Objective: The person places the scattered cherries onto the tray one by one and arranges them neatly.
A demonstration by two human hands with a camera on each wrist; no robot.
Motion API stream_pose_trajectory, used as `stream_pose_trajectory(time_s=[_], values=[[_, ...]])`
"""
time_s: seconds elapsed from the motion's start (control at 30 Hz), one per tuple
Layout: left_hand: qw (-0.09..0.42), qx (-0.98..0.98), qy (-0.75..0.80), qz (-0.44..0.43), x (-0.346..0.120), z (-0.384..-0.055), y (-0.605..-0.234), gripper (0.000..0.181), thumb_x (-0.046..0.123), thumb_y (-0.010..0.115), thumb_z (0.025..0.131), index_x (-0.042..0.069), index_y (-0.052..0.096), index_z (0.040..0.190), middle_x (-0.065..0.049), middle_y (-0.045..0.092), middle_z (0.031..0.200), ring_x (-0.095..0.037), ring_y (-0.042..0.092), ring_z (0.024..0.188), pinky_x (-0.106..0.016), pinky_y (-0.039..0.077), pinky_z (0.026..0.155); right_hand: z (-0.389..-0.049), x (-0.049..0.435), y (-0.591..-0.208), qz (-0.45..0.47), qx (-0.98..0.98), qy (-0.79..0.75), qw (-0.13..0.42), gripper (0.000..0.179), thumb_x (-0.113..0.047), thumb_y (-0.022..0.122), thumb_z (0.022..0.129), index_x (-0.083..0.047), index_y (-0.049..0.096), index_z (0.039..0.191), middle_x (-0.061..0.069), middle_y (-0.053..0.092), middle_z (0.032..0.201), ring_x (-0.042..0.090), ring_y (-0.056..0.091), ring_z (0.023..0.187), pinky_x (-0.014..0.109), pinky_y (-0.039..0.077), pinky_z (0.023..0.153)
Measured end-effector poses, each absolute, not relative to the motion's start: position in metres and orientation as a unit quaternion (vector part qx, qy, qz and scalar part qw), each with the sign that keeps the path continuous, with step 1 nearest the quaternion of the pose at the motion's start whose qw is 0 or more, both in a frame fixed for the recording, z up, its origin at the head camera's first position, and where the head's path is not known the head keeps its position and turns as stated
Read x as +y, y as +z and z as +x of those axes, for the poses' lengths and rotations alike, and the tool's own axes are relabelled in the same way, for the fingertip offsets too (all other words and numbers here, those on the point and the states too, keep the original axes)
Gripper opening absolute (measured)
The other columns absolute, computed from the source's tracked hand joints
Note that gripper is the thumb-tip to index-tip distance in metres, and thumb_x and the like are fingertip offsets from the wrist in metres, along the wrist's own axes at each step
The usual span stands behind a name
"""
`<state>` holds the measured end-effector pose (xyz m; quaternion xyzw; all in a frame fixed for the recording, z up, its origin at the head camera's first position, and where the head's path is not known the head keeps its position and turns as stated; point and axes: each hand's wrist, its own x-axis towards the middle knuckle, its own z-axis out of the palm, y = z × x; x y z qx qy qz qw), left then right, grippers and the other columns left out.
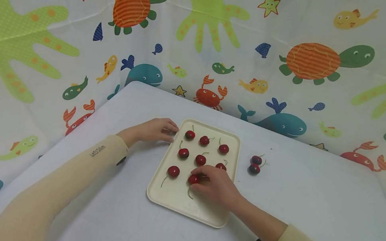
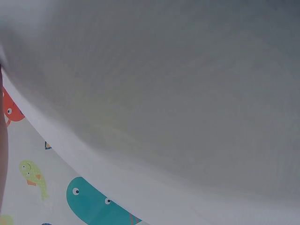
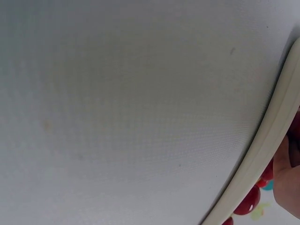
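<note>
In the head view my right hand (image 1: 215, 185) reaches over a cream tray (image 1: 210, 217) and pinches a dark red cherry (image 1: 193, 179) between thumb and fingers, low in the tray's near row. The cherry's stem curves toward me. To its left lies another cherry (image 1: 173, 171), and two rows of cherries with stems sit behind. My knuckles partly cover a cherry (image 1: 221, 167) at the right. At the tray's upper left, my left hand (image 1: 157, 129) rests its loosely bent fingertips against the rim. The right wrist view catches part of the right hand (image 3: 287, 185) beyond the tray edge (image 3: 262, 136).
Two more cherries (image 1: 255, 164) lie together on the white tablecloth (image 1: 313, 199), right of the tray. A curtain (image 1: 192, 64) printed with sea animals hangs behind and beside the table. Mostly pale cloth (image 2: 178, 117) fills the left wrist view.
</note>
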<state>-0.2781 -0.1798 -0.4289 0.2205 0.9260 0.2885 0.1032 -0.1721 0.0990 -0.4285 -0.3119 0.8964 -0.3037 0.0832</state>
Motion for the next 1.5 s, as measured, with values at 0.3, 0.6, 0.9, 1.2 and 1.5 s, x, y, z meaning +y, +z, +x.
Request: stream_pose_trajectory(time_s=[0.3,0.6,0.9,1.2,1.5], values=[[0.103,0.925,0.289,0.226,-0.179,-0.276,-0.428,0.046,0.025,0.067,0.084,0.01,0.057,0.126,-0.006,0.052,0.129,-0.023,0.049,0.12,-0.039,0.042,0.102,-0.173,0.1,-0.43,-0.307,0.896,-0.31,0.088,0.036,-0.028,0.074,0.077,-0.021,0.065,0.112,-0.016,0.065,0.095,-0.001,0.06,0.089,0.021,0.051,0.084],[0.105,0.928,0.285,0.216,-0.179,-0.274,-0.425,0.047,0.026,0.067,0.084,0.01,0.056,0.126,-0.005,0.052,0.129,-0.022,0.049,0.12,-0.039,0.042,0.102,-0.173,0.101,-0.431,-0.302,0.898,-0.309,0.085,0.04,-0.029,0.074,0.077,-0.02,0.064,0.114,-0.014,0.065,0.098,-0.001,0.06,0.091,0.021,0.051,0.084],[0.106,0.928,0.287,0.214,-0.179,-0.276,-0.427,0.047,0.027,0.067,0.083,0.011,0.056,0.126,-0.005,0.051,0.13,-0.022,0.05,0.119,-0.038,0.043,0.101,-0.173,0.1,-0.428,-0.295,0.905,-0.299,0.069,0.042,-0.031,0.075,0.076,-0.02,0.064,0.115,-0.011,0.066,0.104,0.003,0.06,0.093,0.023,0.051,0.086],[0.105,0.927,0.289,0.214,-0.179,-0.276,-0.428,0.047,0.027,0.067,0.084,0.011,0.057,0.126,-0.005,0.052,0.129,-0.022,0.05,0.119,-0.039,0.043,0.101,-0.175,0.104,-0.424,-0.269,0.905,-0.323,0.068,0.039,-0.028,0.074,0.077,-0.019,0.064,0.114,-0.006,0.066,0.106,0.008,0.062,0.098,0.025,0.052,0.085],[0.106,0.927,0.292,0.209,-0.179,-0.277,-0.429,0.046,0.026,0.068,0.084,0.012,0.056,0.126,-0.004,0.052,0.129,-0.021,0.049,0.12,-0.039,0.042,0.102,-0.174,0.118,-0.417,-0.247,0.906,-0.34,0.054,0.037,-0.029,0.072,0.079,-0.019,0.064,0.114,-0.005,0.066,0.109,0.01,0.063,0.099,0.027,0.053,0.085]])
